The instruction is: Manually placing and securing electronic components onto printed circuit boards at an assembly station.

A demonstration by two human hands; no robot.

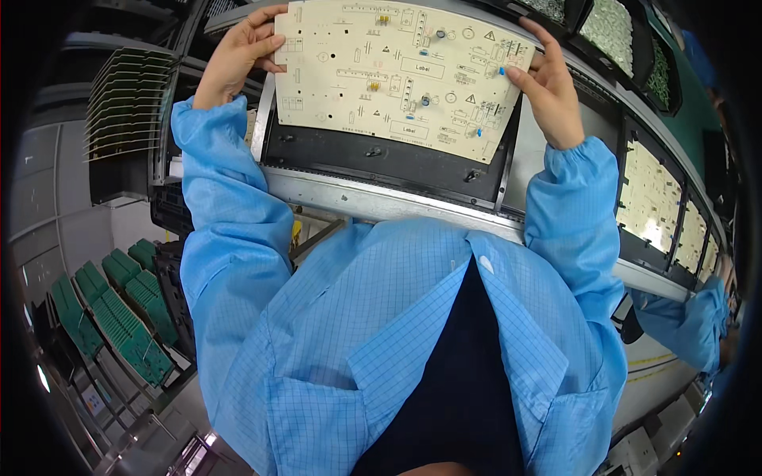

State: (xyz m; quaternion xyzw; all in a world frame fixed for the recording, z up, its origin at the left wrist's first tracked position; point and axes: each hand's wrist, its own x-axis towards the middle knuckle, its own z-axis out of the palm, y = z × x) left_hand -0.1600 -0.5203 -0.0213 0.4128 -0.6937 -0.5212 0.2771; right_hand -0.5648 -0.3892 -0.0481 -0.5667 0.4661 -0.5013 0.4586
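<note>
A large cream circuit board is held up between my two hands, tilted slightly down to the right. Small blue, yellow and dark parts stand on its face. My left hand pinches the board's left edge, thumb on the face and fingers partly behind it. At the right edge my right hand grips it, with the thumb in front and the index finger stretched along the far corner. Below the board lies a black carrier tray with small dark clips, set on a metal-railed line. The board hides the tray's far part.
On the left stands a rack of upright boards, with green slotted racks lower down. Bins of small parts sit at the far right. More boards lie in trays along the rail, near another person's blue sleeve.
</note>
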